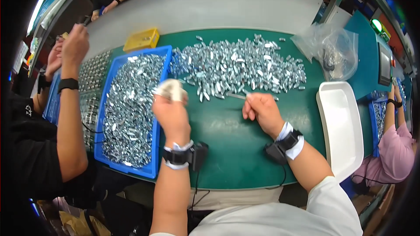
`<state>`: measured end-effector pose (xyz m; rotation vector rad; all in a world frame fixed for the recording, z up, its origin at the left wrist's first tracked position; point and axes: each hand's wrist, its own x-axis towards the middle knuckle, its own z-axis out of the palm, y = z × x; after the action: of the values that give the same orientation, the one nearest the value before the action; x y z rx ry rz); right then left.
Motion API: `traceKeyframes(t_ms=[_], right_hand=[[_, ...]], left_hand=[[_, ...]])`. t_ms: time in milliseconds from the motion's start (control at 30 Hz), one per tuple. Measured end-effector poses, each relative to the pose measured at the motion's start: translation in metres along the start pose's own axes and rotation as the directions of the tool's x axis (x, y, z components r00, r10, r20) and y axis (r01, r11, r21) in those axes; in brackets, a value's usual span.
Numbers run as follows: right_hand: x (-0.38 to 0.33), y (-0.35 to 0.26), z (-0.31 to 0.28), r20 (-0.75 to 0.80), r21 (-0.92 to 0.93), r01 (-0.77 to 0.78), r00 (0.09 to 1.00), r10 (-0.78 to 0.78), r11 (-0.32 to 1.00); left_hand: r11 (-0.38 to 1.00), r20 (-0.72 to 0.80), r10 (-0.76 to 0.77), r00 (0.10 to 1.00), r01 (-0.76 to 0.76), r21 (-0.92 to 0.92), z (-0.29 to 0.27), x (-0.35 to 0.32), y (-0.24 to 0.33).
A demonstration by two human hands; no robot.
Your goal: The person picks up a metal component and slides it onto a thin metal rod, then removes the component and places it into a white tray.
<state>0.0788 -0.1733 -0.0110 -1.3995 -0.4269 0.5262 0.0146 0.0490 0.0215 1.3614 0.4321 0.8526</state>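
My left hand (171,113) hovers by the right rim of a blue tray (157,148) full of small shiny metal pieces (131,104). Its fingers are curled and blurred, with something white (171,89) at the fingertips, either a cloth or finger covers. What they grip is hidden. My right hand (264,112) is closed in a pinch on a thin metal rod (236,96), which points left toward the near edge of a loose pile of similar metal pieces (240,65) on the green table (218,148). Black straps with small boxes sit on both my wrists.
A white tray (323,104) stands at the right, below a clear plastic bag (339,54). Behind the blue tray lies a yellow box (141,40). Sheets of parts (92,72) lie left, beside a co-worker's arm (72,118). Another person (396,148) works at the far right.
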Motion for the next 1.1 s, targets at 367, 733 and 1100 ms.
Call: traceKeyframes(t_ms=[367,733,1100], right_hand=[[-0.003,0.002,0.002,0.002,0.131,0.007,1.0,-0.008,0.991],[-0.004,0.002,0.0,0.034,0.154,0.017,0.999,-0.023,0.988],[-0.003,0.002,0.003,0.025,0.16,-0.02,1.0,0.016,0.987]], left_hand=[[0.673,0.452,0.082,0.888,-0.384,0.632,0.007,-0.011,-0.022],[0.918,0.35,-0.051,0.935,-0.095,0.386,0.011,-0.012,-0.014],[0.922,0.437,-0.32,0.841,0.383,-0.061,0.013,-0.026,-0.004]])
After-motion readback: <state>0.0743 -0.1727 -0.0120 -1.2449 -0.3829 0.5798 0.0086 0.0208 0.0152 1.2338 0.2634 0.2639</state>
